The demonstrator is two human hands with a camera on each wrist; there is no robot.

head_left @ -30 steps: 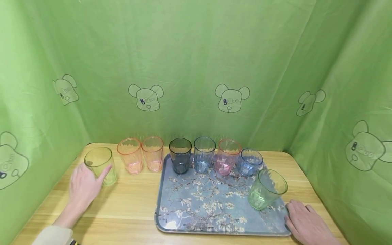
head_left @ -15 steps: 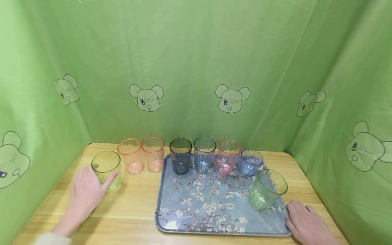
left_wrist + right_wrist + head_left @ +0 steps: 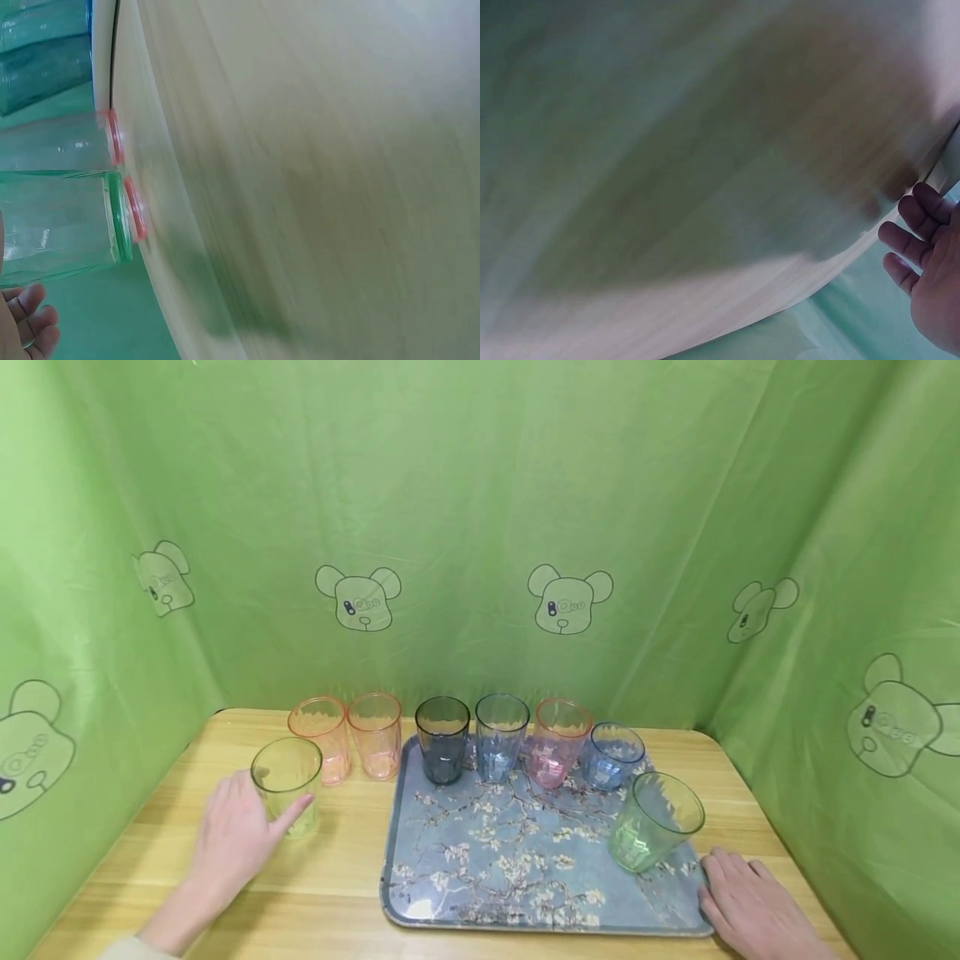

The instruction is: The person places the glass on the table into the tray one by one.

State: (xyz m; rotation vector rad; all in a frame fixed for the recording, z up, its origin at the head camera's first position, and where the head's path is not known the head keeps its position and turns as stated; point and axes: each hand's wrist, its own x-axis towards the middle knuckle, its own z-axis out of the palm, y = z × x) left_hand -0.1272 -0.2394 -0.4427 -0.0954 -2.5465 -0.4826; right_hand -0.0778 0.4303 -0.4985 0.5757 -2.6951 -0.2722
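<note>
My left hand (image 3: 236,831) grips a yellow-green tumbler (image 3: 288,777), fingers on its far left side and thumb across its near side. In the left wrist view this tumbler (image 3: 60,225) is upright relative to the table; whether its base touches the wood is unclear. Two orange-rimmed tumblers (image 3: 375,739) stand just behind it, off the tray. My right hand (image 3: 753,902) lies at the right edge of the blue blossom-patterned tray (image 3: 450,852), holding nothing, with relaxed fingers (image 3: 904,244). Closest to it on the tray is a green tumbler (image 3: 645,835), looking tilted to the right.
Along the tray's back edge stand a dark grey tumbler (image 3: 442,747), a blue tumbler (image 3: 498,743), a pink tumbler (image 3: 555,752) and a shorter blue glass (image 3: 611,760). Green curtains (image 3: 465,527) surround the wooden table (image 3: 330,893) at the back and sides.
My left hand has carried the yellow-green tumbler rightward and slightly nearer, so it now overlaps the left orange-rimmed tumbler in view. The right hand and the other glasses have stayed put.
</note>
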